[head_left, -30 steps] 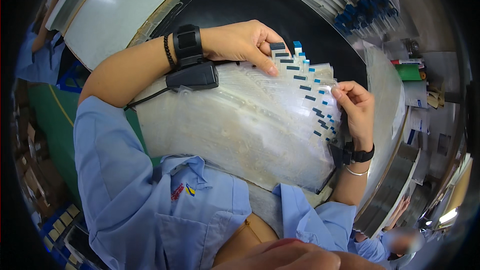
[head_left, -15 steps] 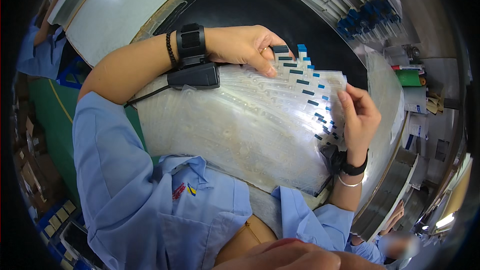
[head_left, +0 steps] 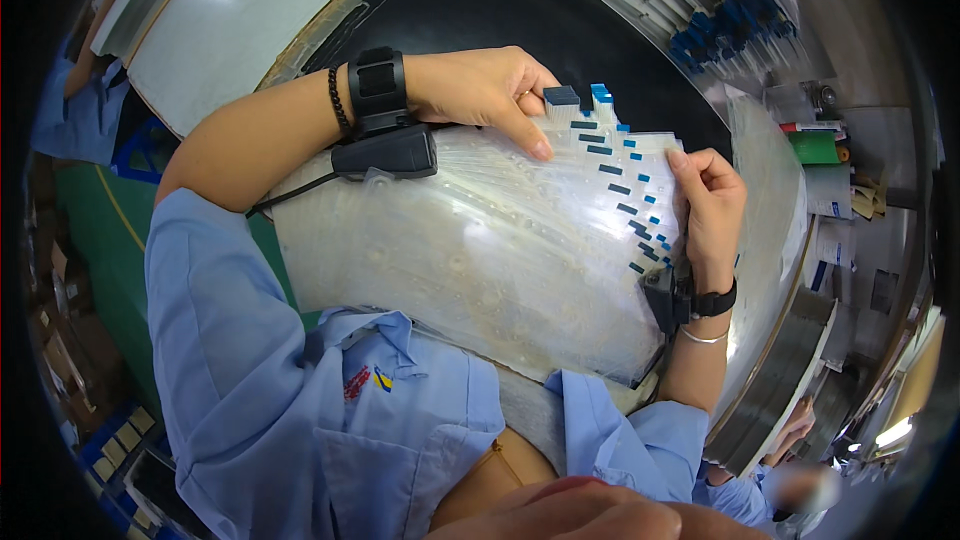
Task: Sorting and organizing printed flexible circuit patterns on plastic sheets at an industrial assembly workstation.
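Note:
A broad fan of thin translucent plastic sheets (head_left: 450, 260), edged with small dark and blue tabs, lies spread in front of me. My left hand (head_left: 495, 95) is closed on the far part of the fan, its thumb pressed on top and its other fingers partly hidden behind. Beside that thumb, several dark tabs (head_left: 562, 97) and blue tabs (head_left: 601, 94) are bunched together. At the right side, my right hand (head_left: 712, 198) pinches the edge of a sheet between thumb and curled fingers. Farther down the edge the tabs are staggered.
Beyond the sheets is a black work surface (head_left: 440, 30). Long pale strips with blue ends (head_left: 735, 35) lie at the far right. A white tabletop (head_left: 250, 15) is at the far left. Another person's hand (head_left: 795, 430) shows at lower right. A black box (head_left: 385, 152) sits at my left wrist.
My right hand has moved slightly up and left along the fan's edge. More tabs are now bunched beside my left thumb, and fewer are staggered below.

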A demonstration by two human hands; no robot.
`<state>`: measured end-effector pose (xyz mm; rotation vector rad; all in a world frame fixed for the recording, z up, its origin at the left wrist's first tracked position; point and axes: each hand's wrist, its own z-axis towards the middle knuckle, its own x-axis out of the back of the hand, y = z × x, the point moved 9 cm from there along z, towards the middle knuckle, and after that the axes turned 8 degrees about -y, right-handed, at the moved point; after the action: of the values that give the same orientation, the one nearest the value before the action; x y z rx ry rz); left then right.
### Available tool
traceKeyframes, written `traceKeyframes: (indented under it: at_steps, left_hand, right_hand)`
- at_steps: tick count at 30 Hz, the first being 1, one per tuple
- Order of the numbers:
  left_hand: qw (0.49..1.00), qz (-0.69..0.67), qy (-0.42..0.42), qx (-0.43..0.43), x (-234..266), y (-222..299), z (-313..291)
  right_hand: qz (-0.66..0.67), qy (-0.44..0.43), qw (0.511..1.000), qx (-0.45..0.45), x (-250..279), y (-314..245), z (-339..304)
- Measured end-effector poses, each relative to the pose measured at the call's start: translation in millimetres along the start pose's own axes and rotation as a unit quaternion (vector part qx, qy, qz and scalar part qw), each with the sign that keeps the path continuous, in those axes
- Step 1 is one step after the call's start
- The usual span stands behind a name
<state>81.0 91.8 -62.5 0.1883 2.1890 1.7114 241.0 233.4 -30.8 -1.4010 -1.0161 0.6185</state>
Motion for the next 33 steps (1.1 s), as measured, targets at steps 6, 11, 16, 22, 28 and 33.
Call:
traceKeyframes:
  at_steps: [6,11,16,22,28,33]
  left_hand:
    - [1.000,-0.013,-0.012,-0.013,2,4,2]
    - [1.000,-0.019,0.006,0.002,1,2,-1]
    - [1.000,-0.009,-0.020,-0.021,1,1,3]
    - [1.000,-0.007,-0.005,-0.003,3,-2,1]
    - [0.999,-0.030,-0.027,-0.014,1,-1,4]
    - [1.000,-0.020,-0.021,0.002,0,-1,1]
  right_hand:
    - [-0.016,0.059,0.997,0.040,-7,-9,-6]
    - [-0.001,0.015,1.000,0.023,-4,-7,2]
    - [-0.022,0.037,0.998,0.056,-5,-8,-3]
    - [0.021,-0.007,1.000,0.015,-3,-3,3]
    - [-0.018,0.040,0.998,0.038,-1,1,-2]
    - [0.011,0.021,1.000,0.011,0,4,4]
